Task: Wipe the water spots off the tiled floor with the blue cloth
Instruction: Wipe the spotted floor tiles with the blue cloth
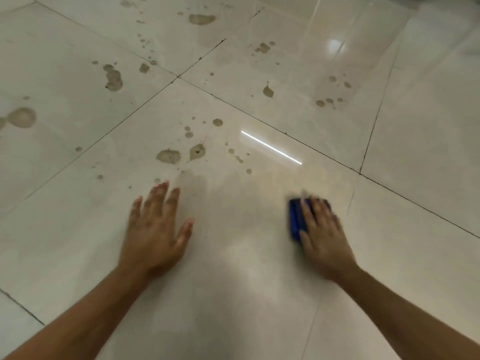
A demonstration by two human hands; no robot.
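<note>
My right hand presses flat on a folded blue cloth on the pale tiled floor; the hand covers most of the cloth and both are motion-blurred. My left hand rests flat on the same tile, fingers spread, holding nothing. Brownish water spots lie just beyond my hands, with more spots scattered over the farther tiles. A faint damp smear shows ahead of my left fingertips.
Dark grout lines cross between the large tiles. A bright light strip and a round glare reflect off the glossy floor. More spots sit at the far left and at the top.
</note>
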